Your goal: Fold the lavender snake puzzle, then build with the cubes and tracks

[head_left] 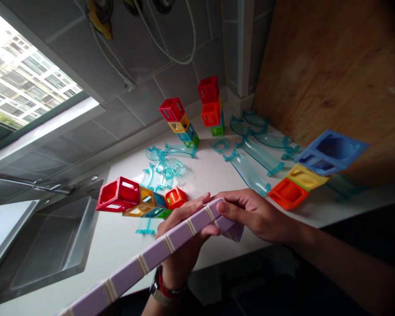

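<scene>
A long lilac strip of joined square tiles [151,256] runs from the lower left up to the middle of the view. My left hand [184,232] is wrapped round it from below, a watch and red band on the wrist. My right hand [253,213] pinches the strip's upper end with fingers curled over it. Just beyond my hands, on the white counter [210,171], stands a stack of coloured open cubes with a red cube [118,194] at its top, and a small orange cube [175,197] beside it.
Two more towers of coloured cubes [179,120] [210,105] stand near the tiled wall. Clear teal track pieces [250,169] lie scattered on the counter. A blue, yellow and orange cube stack [312,169] stands at the right by a wooden panel. A steel sink [46,245] is at the left under a window.
</scene>
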A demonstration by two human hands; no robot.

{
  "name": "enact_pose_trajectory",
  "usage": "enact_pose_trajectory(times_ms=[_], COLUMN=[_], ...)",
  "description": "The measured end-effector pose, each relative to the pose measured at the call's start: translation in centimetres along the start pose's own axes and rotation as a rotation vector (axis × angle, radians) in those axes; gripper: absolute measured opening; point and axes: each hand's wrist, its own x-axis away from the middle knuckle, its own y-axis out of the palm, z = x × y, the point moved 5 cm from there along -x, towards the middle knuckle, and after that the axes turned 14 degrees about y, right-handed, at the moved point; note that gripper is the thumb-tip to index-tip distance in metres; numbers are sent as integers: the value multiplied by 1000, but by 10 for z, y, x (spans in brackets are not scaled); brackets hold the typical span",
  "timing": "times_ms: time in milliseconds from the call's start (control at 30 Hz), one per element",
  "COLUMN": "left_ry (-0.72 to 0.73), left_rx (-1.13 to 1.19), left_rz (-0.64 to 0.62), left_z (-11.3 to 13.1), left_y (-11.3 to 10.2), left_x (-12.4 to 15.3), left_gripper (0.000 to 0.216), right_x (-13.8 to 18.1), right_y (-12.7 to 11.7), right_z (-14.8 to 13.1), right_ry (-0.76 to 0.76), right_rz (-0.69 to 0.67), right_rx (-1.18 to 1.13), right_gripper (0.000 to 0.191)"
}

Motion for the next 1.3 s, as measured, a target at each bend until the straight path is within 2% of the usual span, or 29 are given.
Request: enact_pose_trajectory(times_ms=[233,333,400,467,567,700,767,867,933,1033,1100,1200,1300], left_ry=[51,-32,-90,-55,25,-23,-21,-26,-124,-447,-623,-705,-728], left_rx=[-101,-83,-66,-86,-165,-228,-190,-60,82,286,248,66,26], left_rz=[175,188,162,131,128,108,14,-131,-123,-163,-219,-207,-147], left_z=[8,3,1,4,11,2,-7,-13,-12,-5,2,9,9], left_y=[9,15,21,27,30,15,2,-15,-23,-19,-11,-2,6], left_x=[6,13,19,23,21,6,-2,-10,-13,-11,-7,-6,-5], left_gripper=[44,49,60,67,60,43,39,40,36,30,35,35,31], right_x=[2,-1,-2,-2,-2,1,4,7,8,9,9,10,12], right_y=[12,16,15,11,6,-2,-7,-12,-12,-12,-13,-15,-15], right_z=[5,12,18,20,19,11,4,-3,-6,-10,-11,-11,-12], right_ry=[-4,0,-5,-41,-78,-123,-170,-166,-142,-128,-114,-101,-101], right_rz=[52,96,158,228,268,329,374,344,297,280,318,397,436], right_rx=[-161,-280,-359,-402,-383,-229,-143,-89,-67,-2,40,109,197], right_gripper=[43,41,39,35,32,31,28,24,23,19,18,18,18])
